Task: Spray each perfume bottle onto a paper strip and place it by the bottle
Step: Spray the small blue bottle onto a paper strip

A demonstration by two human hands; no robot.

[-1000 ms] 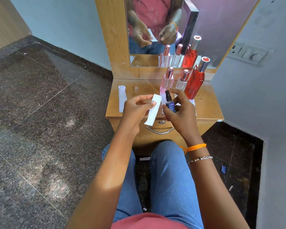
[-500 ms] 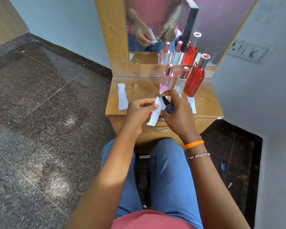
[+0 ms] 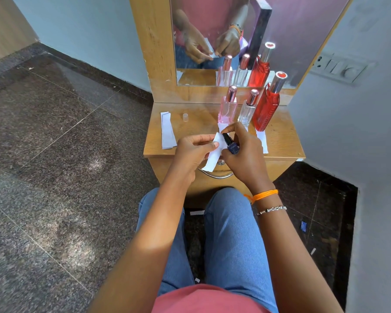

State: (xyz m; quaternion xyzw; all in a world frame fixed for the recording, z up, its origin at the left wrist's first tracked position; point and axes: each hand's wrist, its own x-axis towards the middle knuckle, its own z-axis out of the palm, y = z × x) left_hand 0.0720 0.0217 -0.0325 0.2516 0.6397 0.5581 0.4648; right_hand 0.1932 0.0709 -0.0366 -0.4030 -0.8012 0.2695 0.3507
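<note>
My right hand [image 3: 243,154] grips a small dark blue perfume bottle [image 3: 231,146], with a finger over its black top, tilted toward a white paper strip [image 3: 213,155]. My left hand [image 3: 193,152] pinches that strip right beside the nozzle, over the front edge of the wooden dresser [image 3: 282,141]. At the back stand a pink bottle [image 3: 227,107], a clear bottle [image 3: 247,109] and a tall red bottle [image 3: 266,107]. A paper strip [image 3: 262,138] lies in front of the red bottle; another strip shows partly below the pink bottle.
Spare paper strips [image 3: 167,131] lie at the dresser's left, with a small clear cap [image 3: 185,117] near them. A mirror [image 3: 224,37] rises behind the bottles. A drawer handle [image 3: 217,176] sits below my hands. A wall with a switch plate [image 3: 339,68] is close on the right.
The blue bottle has tilted and moved closer to the strip, its nozzle now against the paper. Both hands shifted slightly forward over the dresser edge.
</note>
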